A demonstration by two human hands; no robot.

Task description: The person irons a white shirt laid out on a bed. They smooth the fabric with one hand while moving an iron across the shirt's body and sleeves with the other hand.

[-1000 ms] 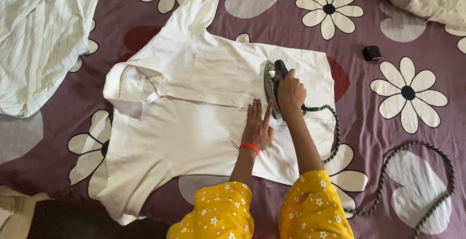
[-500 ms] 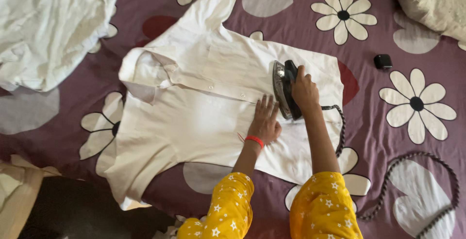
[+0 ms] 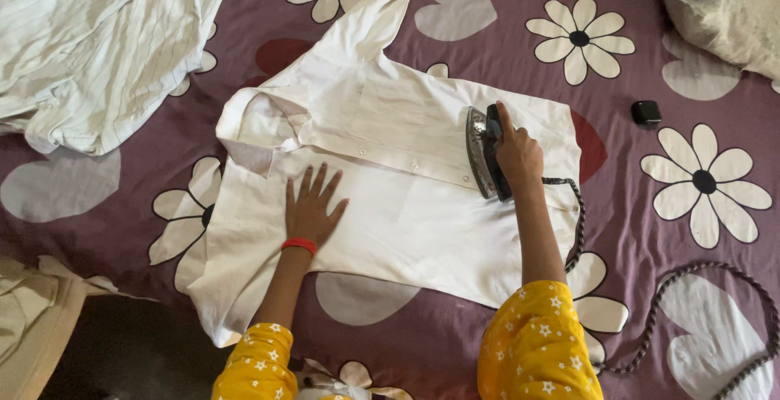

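left hand (image 3: 311, 209) now flat and spread on the white shirt (image 3: 390, 197) near its collar, mid-left of frame, no longer beside the iron | right hand (image 3: 516, 152) clenched on iron (image 3: 485, 152), centre-right on shirt | cloth held taut farther along

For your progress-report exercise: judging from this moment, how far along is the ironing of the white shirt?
Done: the shirt lies spread flat and buttoned on the bedspread, and its front panel looks mostly smooth.
In hand: the right hand grips the iron near the hem, while the left hand presses the cloth flat.
Left: the collar and the upper sleeve look rumpled.
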